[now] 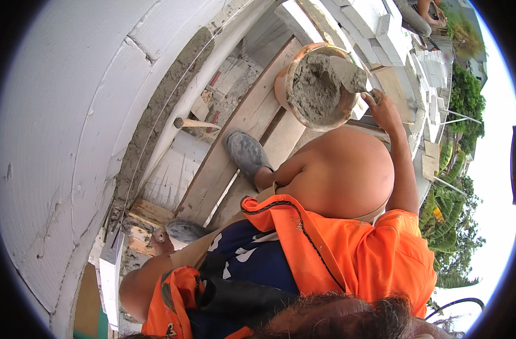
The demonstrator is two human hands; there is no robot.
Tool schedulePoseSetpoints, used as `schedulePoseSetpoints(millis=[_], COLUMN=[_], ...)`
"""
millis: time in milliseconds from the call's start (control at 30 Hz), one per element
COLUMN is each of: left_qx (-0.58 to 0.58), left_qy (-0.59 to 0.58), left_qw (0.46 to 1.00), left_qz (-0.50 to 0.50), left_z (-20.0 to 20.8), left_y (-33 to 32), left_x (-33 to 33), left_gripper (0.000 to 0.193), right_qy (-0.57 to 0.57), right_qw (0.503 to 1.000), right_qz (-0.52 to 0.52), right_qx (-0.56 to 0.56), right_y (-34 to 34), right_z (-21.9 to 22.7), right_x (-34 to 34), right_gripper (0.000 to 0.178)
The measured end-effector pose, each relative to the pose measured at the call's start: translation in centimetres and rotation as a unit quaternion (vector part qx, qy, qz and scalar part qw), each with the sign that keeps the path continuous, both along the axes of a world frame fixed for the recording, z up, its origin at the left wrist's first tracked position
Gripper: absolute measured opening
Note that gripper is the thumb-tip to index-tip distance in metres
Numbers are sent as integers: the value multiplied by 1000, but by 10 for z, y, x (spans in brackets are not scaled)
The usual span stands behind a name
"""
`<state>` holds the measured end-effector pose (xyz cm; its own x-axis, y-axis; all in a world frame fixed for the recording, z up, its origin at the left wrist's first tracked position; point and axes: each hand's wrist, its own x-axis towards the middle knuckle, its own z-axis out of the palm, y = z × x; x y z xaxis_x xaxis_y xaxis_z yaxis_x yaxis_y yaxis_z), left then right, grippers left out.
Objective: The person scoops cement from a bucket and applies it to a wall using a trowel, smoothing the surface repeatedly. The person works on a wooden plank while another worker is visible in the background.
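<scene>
My right hand (384, 109) is closed round the handle of a trowel. The trowel's blade (353, 78), coated in grey mortar, lies over the rim side of a round orange-brown bucket (283, 90). Inside the bucket is thick wet mortar (314, 90), heaped and uneven. The bucket stands by the wooden planks, just beyond my bent right knee. My left hand does not show; the orange shirt and my legs fill the lower part of the view.
A pale block wall (60, 141) rises at the left, with a mortar bed (156, 107) and a taut string (173, 90) along it. Wooden planks (212, 175) bear my feet. A stick end (181, 122) juts out nearby. White blocks (376, 28) are stacked beyond the bucket; another person (419, 20) is at the top right.
</scene>
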<state>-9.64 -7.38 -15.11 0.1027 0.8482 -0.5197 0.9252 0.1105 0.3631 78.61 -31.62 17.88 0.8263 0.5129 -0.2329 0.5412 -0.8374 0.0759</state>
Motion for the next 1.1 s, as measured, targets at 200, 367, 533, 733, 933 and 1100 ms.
schedulePoseSetpoints(millis=[200,367,533,733,933,1100], left_qx=[-122,-47,4,66,79,72], left_qy=[16,55,-2,32,29,46], left_qw=[985,989,987,989,990,996], left_qz=[-117,-127,-161,-130,-109,-31], left_z=[-33,-1,4,8,20,43], left_y=[10,-1,-12,-25,-9,-12], left_x=[-11,14,13,25,31,39], left_gripper=[52,45,44,45,50,51], right_qy=[-38,-10,275,241,327,404], right_qw=[989,1000,910,927,929,905], right_qz=[-50,2,-276,-226,-90,130], right_qx=[-137,-7,141,176,150,1], right_y=[71,54,36,32,83,196], right_z=[-42,-92,-54,-28,-8,-31], right_x=[-39,-42,-65,-74,-97,-153], right_gripper=[49,57,48,44,39,42])
